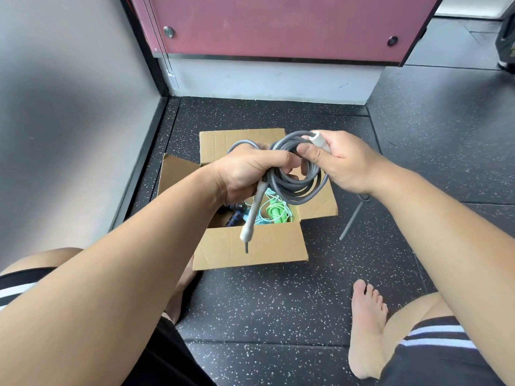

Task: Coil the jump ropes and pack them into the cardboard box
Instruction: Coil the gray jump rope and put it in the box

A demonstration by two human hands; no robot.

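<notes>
The dark speckled floor [278,302] carries everything here, and you sit on it with the cardboard box [250,249] just in front of you, between your legs. The box stands open, with its flaps folded out.

Above the open box you hold the grey jump rope [301,188] in the air, gathered into several round loops. Your left hand [245,174] has its fingers curled round the bundle of loops and grips it firmly. Your right hand [342,160] is closed on the same rope at its other end: one pale handle [320,139] lies in the palm, and the thumb presses on the loops. The second pale handle [252,218] hangs free below your left hand, over the front flap.

Inside the box there lie already a light green rope [274,211] and some dark blue handles [234,215] near the left wall.

I judge the task well advanced: this rope seems almost coiled, but it is not yet in the box. A thin grey rod [351,221] lies on the floor beside the right flap; I cannot tell what it is.
</notes>
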